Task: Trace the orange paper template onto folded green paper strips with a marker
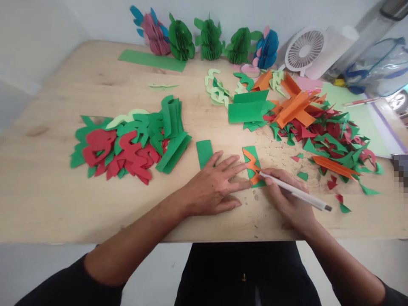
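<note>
My right hand [287,195] is closed around a white pen [299,194], its tip at the edge of a wavy orange paper cutout [251,163]. That cutout lies on a small green paper strip [259,158]. My left hand [219,182] rests flat with fingers spread, and its fingertips touch the left side of the cutout and strip. Another green paper piece [204,152] lies just beyond the left hand, partly covered by its fingers.
Red cutouts [130,153] and green folded papers [174,155] are heaped at left. Orange folded strips [295,106] and many scraps [334,140] pile up at right. Honeycomb paper figures [208,40] and a small white fan [306,50] stand along the wall. A long green strip [153,59] lies behind.
</note>
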`<state>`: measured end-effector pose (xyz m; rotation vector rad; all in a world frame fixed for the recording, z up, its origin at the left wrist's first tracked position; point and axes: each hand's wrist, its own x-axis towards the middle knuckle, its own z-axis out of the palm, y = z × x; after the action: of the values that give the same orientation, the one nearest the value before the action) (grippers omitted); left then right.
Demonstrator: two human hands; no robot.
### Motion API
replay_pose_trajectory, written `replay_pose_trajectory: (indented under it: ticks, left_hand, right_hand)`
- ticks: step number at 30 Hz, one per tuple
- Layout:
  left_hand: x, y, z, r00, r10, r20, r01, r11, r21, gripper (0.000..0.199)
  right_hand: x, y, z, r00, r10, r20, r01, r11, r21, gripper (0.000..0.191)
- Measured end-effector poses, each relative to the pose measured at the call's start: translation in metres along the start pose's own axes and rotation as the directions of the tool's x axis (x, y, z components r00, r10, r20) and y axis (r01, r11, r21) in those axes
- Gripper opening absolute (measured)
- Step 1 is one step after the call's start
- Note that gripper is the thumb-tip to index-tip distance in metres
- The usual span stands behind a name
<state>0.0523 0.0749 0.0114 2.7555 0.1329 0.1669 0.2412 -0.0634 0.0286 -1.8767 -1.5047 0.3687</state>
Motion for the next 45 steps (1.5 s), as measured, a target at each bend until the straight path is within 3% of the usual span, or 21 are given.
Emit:
replay_pose_trajectory:
  ticks: [4, 45]
  left_hand:
    - [-0.0001, -0.0003, 0.0002, 1.0, -0.005, 0.0, 0.005, 1.0, -0.002, 0.046]
    - [-0.0001, -0.0029, 0.0022, 1.0, -0.001, 0.012, 0.001, 1.0, 0.001, 0.053]
  right_hand:
    - [0.0029, -0.0023, 0.0019, 0.992, 0.124, 0.015, -0.125, 0.987, 0.098, 0.016]
    - [0.0047, -0.0007, 0.0089, 0.996, 0.078, -0.053, -0.075, 0.995, 0.059, 0.009]
